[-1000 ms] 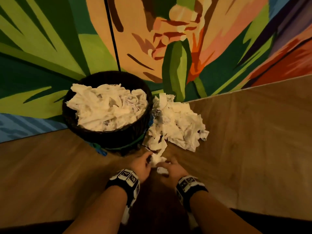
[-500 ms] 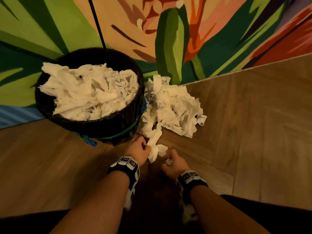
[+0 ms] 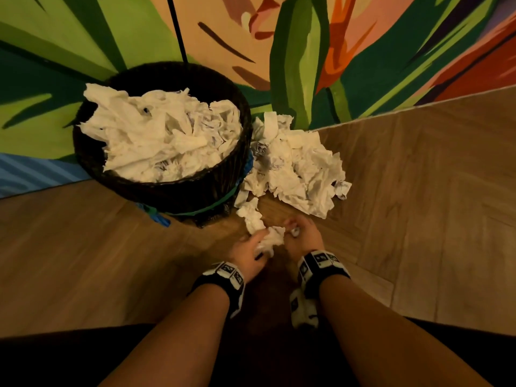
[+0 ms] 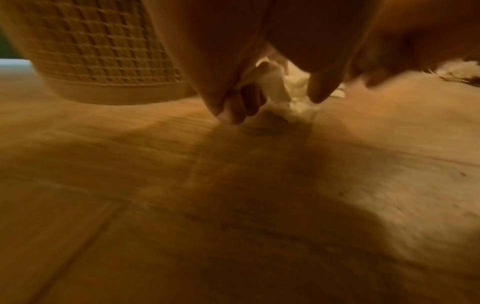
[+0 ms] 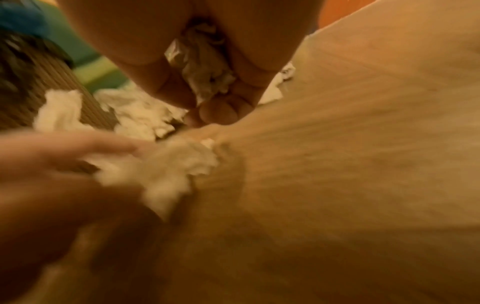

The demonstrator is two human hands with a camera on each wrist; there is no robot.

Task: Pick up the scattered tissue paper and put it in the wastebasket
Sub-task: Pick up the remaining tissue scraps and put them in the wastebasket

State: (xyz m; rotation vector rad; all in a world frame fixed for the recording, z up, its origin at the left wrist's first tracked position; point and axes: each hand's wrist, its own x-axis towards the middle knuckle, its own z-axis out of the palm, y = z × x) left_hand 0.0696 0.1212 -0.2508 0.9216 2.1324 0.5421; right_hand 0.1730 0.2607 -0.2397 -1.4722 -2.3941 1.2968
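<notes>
A dark woven wastebasket [image 3: 195, 191] stands against the painted wall, heaped with white tissue [image 3: 162, 135]. A pile of crumpled tissue paper [image 3: 296, 169] lies on the wood floor to its right, with a trailing strip [image 3: 251, 216] reaching toward my hands. My left hand [image 3: 251, 247] grips a wad of tissue [image 3: 272, 237], which shows between its curled fingers [image 4: 275, 88] in the left wrist view. My right hand [image 3: 303, 237] is curled round a small crumpled wad [image 5: 205, 70] in its palm, low over the floor beside the left hand.
The mural wall [image 3: 307, 51] rises right behind the basket and the pile. A blue and green band [image 3: 156, 216] sticks out at the basket's foot. Bare wood floor [image 3: 418, 205] spreads to the right and to the left [image 3: 69, 247].
The view has swung back toward the basket. My left hand has gathered the tissue wad tighter and closer to the right hand, which stays curled on its small piece and edged forward.
</notes>
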